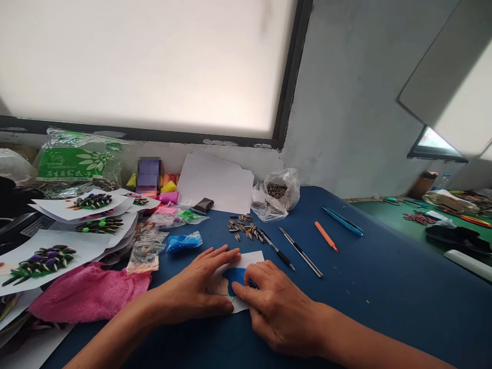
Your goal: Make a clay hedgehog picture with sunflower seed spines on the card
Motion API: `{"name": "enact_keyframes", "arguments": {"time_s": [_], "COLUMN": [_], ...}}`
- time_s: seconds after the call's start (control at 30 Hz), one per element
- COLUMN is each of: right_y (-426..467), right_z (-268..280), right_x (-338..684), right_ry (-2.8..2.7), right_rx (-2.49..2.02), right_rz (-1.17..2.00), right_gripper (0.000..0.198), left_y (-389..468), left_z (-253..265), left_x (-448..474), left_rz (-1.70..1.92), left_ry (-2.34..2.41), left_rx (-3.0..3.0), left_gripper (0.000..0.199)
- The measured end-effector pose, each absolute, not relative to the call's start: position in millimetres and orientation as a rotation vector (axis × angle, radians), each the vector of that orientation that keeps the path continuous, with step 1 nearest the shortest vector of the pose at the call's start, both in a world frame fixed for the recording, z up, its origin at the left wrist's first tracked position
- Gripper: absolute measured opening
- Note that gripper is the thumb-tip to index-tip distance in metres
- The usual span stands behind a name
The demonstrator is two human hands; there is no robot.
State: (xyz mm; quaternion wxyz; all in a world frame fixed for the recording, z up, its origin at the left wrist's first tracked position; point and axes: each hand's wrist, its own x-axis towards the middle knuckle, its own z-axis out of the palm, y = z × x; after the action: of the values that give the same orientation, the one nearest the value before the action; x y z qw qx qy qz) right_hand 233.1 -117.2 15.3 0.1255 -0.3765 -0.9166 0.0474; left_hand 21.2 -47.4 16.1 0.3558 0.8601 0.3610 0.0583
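A small white sheet of paper (255, 259) lies on the blue tabletop, partly covered by my hands. On it a patch of blue modelling clay (235, 275) is spread, beside a smaller pale peach patch (220, 286) and some drawn lines. My left hand (205, 284) rests on the sheet's left side, fingers stretched out and apart. With fingers curled, my right hand (274, 302) presses a fingertip on the blue clay's lower edge. A bit of blue shows between its fingers. Striped sunflower seeds (246, 228) lie loose just beyond the sheet.
A black pen (277, 250), a craft knife (302, 252), an orange marker (326, 237) and blue tweezers (342, 221) lie right. Behind are a bag of seeds (277, 192), blank paper (215, 182) and a blue clay packet (184, 242). Seed-decorated sheets (88, 241) and a pink cloth (90, 294) lie left.
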Motion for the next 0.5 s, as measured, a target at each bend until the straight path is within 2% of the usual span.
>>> {"name": "enact_keyframes", "arguments": {"time_s": [0.23,0.5], "right_y": [-118.4,-123.4], "right_z": [22.2,18.1], "right_x": [237.1,235.2], "right_ry": [-2.541,-2.663], "right_rx": [-1.090,-1.084], "right_rz": [0.118,0.035], "right_gripper": [0.025,0.028], "left_y": [-47.9,-49.4], "left_z": [15.6,17.7], "left_x": [21.1,21.8], "left_rz": [0.175,0.193], "left_ry": [0.933,0.938], "left_rx": [2.203,2.206], "left_gripper": [0.082,0.080]}}
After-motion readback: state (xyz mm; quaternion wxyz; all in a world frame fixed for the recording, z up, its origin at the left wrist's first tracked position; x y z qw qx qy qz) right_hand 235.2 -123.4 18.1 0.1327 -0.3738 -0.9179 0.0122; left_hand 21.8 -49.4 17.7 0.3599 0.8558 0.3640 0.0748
